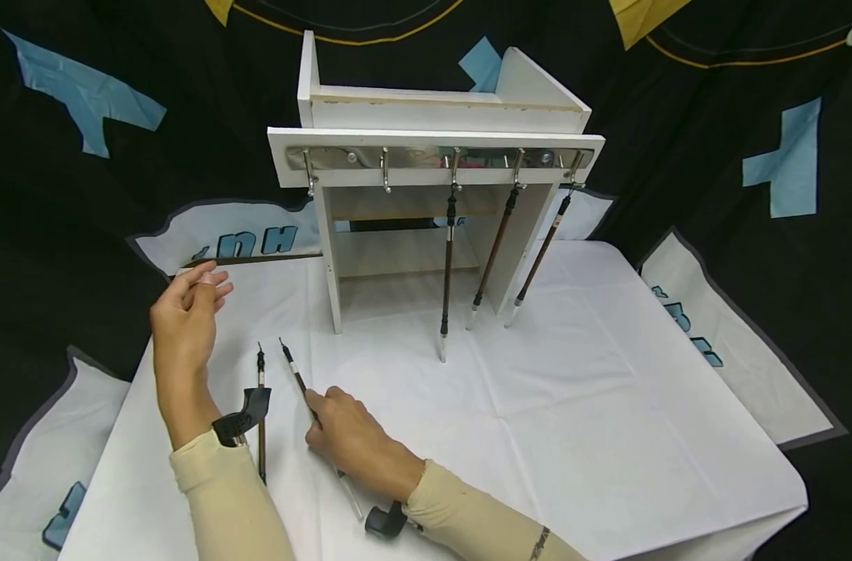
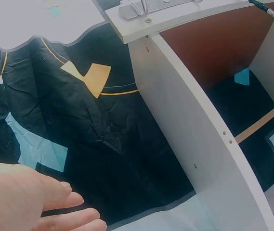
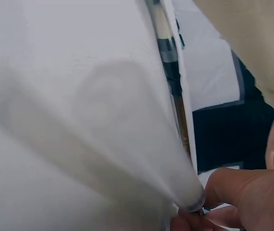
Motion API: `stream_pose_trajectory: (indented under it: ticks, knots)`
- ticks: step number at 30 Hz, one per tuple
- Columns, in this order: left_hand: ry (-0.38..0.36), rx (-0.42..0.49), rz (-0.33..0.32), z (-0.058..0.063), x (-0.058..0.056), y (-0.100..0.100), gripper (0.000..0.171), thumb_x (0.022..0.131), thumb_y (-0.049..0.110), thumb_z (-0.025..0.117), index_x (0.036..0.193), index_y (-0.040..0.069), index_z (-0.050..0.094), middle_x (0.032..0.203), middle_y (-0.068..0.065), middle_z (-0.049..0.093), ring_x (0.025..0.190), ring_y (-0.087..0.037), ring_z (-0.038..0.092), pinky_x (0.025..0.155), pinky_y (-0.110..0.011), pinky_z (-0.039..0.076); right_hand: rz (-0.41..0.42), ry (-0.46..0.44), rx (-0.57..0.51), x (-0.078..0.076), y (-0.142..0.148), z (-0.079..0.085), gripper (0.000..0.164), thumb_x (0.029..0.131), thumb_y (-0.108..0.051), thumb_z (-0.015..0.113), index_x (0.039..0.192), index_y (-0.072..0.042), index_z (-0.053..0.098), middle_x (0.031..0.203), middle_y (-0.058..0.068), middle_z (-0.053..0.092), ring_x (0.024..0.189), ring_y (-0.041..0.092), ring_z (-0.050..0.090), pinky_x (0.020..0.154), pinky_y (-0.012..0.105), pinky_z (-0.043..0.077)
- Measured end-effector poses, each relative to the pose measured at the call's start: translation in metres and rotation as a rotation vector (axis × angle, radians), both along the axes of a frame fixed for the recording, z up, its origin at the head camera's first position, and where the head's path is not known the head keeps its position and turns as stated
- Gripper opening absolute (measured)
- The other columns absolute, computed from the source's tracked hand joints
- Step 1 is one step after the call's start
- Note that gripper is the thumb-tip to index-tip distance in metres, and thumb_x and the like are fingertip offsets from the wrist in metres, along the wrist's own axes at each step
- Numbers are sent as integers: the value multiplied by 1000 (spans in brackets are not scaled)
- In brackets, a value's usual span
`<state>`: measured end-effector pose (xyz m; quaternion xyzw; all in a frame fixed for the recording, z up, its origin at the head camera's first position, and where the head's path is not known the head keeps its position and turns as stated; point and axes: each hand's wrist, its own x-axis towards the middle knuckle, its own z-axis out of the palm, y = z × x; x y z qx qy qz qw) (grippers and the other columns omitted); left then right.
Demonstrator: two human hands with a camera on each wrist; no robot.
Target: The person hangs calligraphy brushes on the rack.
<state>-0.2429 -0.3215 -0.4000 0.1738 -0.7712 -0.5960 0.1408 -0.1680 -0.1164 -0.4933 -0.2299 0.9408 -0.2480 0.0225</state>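
Observation:
My right hand [image 1: 355, 440] grips a calligraphy brush [image 1: 295, 370] with a dark handle, low over the table. Its thin looped end points away and its clear-capped end comes out below the hand; in the right wrist view the pale capped tip [image 3: 146, 139] looms blurred. A second brush [image 1: 261, 436] lies on the cloth to the left, partly behind the left wrist camera. My left hand [image 1: 187, 327] is raised at the left with relaxed fingers, holding nothing, left of the white rack [image 2: 175, 101]. Three brushes [image 1: 448, 273] hang from the rack's hooks.
A metal hook strip [image 1: 415, 158] runs along the rack's front board; its two left hooks carry nothing. White cloth [image 1: 573, 436] covers the table. Black drapes [image 1: 678, 156] with blue and yellow patches stand behind.

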Motion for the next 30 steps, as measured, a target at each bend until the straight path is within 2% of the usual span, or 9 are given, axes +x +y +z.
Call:
stream_pose_trajectory:
  ticks: [8, 16, 23, 30]
  knots:
    - [-10, -50, -42, -2, -5, 9, 50, 113, 46, 41, 158, 27, 50, 154, -3, 60, 133, -11, 64, 111, -21, 47, 29, 41, -121, -2, 35, 12, 58, 87, -4, 68, 145, -5, 63, 88, 4, 63, 66, 6, 47, 57, 14, 41]
    - [42, -122, -103, -8, -14, 23, 51, 114, 42, 39, 159, 21, 48, 153, -7, 61, 135, -19, 63, 114, -29, 48, -31, 75, -226, -4, 64, 24, 56, 91, 0, 67, 146, -3, 62, 89, 4, 64, 65, 1, 49, 54, 11, 41]
    - [56, -176, -142, -9, -20, 38, 52, 115, 42, 39, 158, 17, 49, 151, -8, 62, 135, -24, 63, 115, -37, 48, -32, 138, -307, 0, 87, 34, 55, 92, 4, 64, 146, -1, 61, 86, 6, 62, 73, 5, 61, 57, 10, 46]
    - [60, -209, -181, -12, -23, 55, 50, 114, 41, 42, 158, 18, 50, 150, -8, 63, 134, -26, 64, 115, -44, 49, -77, 123, -369, 6, 102, 43, 55, 94, 1, 64, 148, -5, 60, 87, 3, 60, 69, 0, 57, 56, 12, 48]
